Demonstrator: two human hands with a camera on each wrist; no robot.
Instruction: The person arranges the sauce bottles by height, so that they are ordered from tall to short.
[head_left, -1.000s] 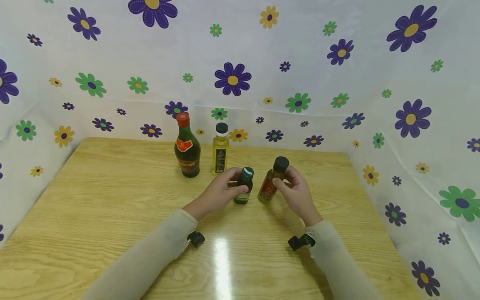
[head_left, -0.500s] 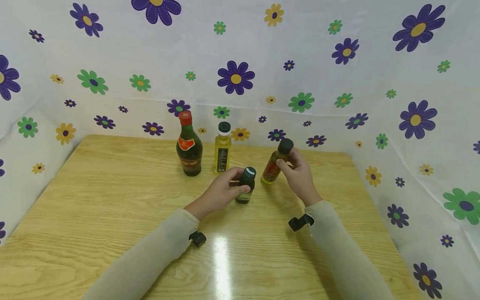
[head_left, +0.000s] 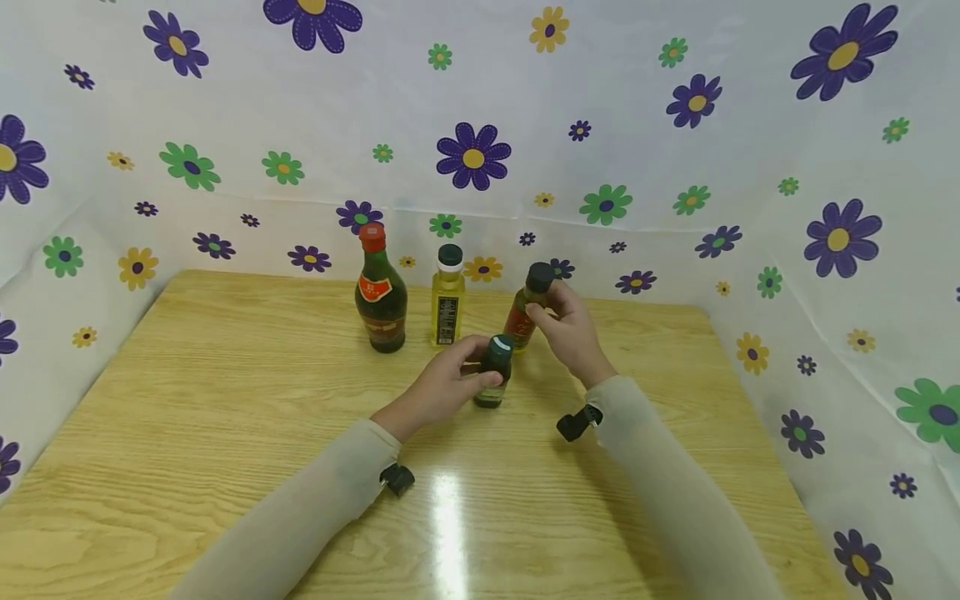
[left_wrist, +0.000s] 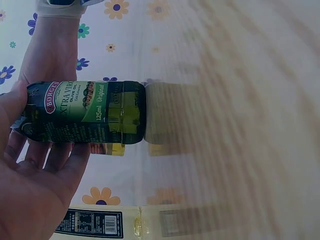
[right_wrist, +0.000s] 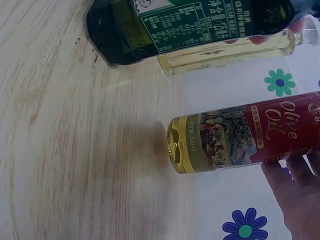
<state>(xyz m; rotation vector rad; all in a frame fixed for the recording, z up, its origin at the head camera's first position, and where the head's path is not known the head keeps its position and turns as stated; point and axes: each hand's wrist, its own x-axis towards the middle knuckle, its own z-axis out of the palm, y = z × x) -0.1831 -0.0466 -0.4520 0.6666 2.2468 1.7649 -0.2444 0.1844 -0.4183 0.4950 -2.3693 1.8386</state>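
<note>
My left hand (head_left: 447, 382) grips a small dark green olive oil bottle (left_wrist: 95, 112) by its upper part; it stands upright on the table. Behind it and slightly right, my right hand (head_left: 567, 329) holds a taller olive oil bottle with a red label (right_wrist: 245, 132) and black cap, between thumb and fingers. This bottle leans a little, its base close over the wood in the right wrist view. In the head view the green bottle overlaps its lower edge. Left of it stands a yellow oil bottle (head_left: 447, 308) with a dark cap and white collar.
A dark green bottle with a red cap (head_left: 381, 300) stands at the back left, beside the yellow one. The wooden table (head_left: 225, 400) ends at a white cloth (head_left: 360, 100) printed with flowers, which also hangs along both sides.
My right hand has carried the red-labelled bottle back toward the cloth, then left, closer to the yellow bottle. The left hand and the green bottle have stayed in place.
</note>
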